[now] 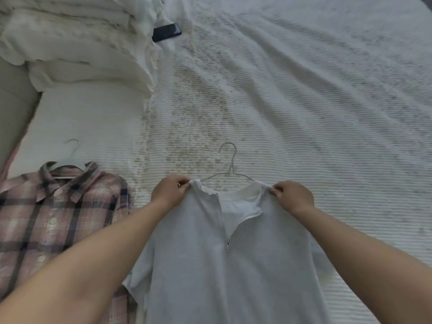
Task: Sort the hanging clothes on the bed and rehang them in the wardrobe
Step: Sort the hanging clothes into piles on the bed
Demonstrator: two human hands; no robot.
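One white top point(210, 265) lies flat on the bed, near the lower middle of the view, its neck zip partly undone and the zip pull showing below the opening. One thin wire hanger point(228, 170) sits in its neckline, hook pointing away from the person. The left hand point(169, 191) pinches the fabric at the top's left shoulder, fingers pressed together on the cloth; the right hand point(292, 195) pinches the right shoulder the same way. Two bare forearms reach in from the bottom corners.

To the left lies one plaid shirt point(53, 218) in pink, white and dark checks, collar up, on one pale hanger point(70, 160) whose hook is faint against the bedding. That makes two garments and two hangers. One dark phone point(166, 32) rests farther up the bed, beside the piled bedding point(77, 43).

The lower hem of the white top and the plaid shirt's left and lower parts are cut off by the frame edge; the left forearm covers part of the plaid shirt. The wire hanger's arms are hidden inside the top.

The bed point(304, 101) carries a white ribbed cover with wrinkles and a speckled patch in the middle
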